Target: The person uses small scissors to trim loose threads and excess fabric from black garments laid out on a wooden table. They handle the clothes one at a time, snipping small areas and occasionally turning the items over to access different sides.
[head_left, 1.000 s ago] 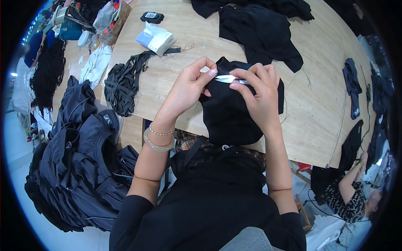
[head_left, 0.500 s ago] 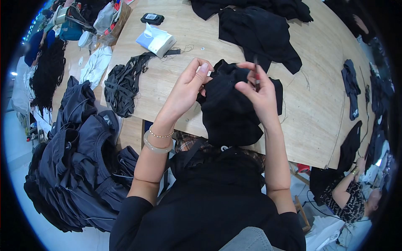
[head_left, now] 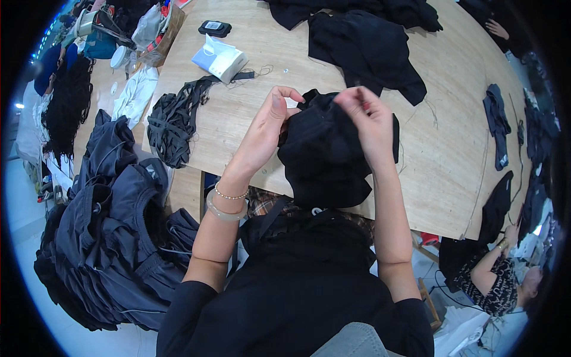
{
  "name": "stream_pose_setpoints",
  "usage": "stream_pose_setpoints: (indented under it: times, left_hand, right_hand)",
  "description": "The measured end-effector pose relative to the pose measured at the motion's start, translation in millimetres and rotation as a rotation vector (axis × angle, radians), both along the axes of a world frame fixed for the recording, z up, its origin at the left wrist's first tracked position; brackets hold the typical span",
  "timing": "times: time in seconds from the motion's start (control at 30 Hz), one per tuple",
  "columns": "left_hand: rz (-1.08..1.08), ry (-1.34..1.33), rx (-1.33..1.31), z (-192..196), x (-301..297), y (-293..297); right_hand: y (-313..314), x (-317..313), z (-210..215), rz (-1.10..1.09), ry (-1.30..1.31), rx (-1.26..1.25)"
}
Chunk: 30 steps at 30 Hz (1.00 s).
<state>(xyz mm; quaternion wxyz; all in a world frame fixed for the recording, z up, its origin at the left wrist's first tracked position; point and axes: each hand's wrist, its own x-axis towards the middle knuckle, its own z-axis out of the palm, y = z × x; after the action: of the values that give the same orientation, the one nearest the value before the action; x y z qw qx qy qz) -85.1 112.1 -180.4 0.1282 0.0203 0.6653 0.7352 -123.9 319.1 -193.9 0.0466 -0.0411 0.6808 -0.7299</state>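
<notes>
A black garment (head_left: 324, 154) lies bunched at the table's near edge, partly over my lap. My left hand (head_left: 272, 119) grips its upper left edge between thumb and fingers. At the upper right of the cloth, my right hand (head_left: 367, 122) is closed, thumb and forefinger pinched close to the fabric. A small dark tool with a red part (head_left: 365, 106) shows in its curled fingers, mostly hidden and slightly blurred; its exact kind cannot be made out.
More black garments (head_left: 366, 50) lie farther up the wooden table (head_left: 452, 154). Dark straps (head_left: 175, 122), a tissue pack (head_left: 220, 59) and a black case (head_left: 215, 28) are left of my hands. Dark clothes (head_left: 113, 238) heap beside me; another person (head_left: 493, 279) sits at right.
My right hand has turned inward and come down toward the garment's upper edge, so the tool is more hidden. My left hand has shifted slightly left with the cloth.
</notes>
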Motion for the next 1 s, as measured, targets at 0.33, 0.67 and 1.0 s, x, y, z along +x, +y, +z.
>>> stream_pose_setpoints:
  times: [0.33, 0.67, 1.0]
  left_hand:
    - [-0.095, -0.003, 0.006, 2.9, -0.4, -3.5]
    - [-0.080, -0.032, 0.042, -1.2, -3.0, 0.3]
    - [-0.045, -0.092, -0.103, 15.2, 4.2, 1.1]
  right_hand:
    - [-12.3, 4.1, 17.0, 0.015, 0.240, 0.259]
    - [42.2, -8.9, 26.9, -0.142, -0.038, -0.092]
    - [-11.5, 12.5, 9.9, 0.068, 0.345, 0.488]
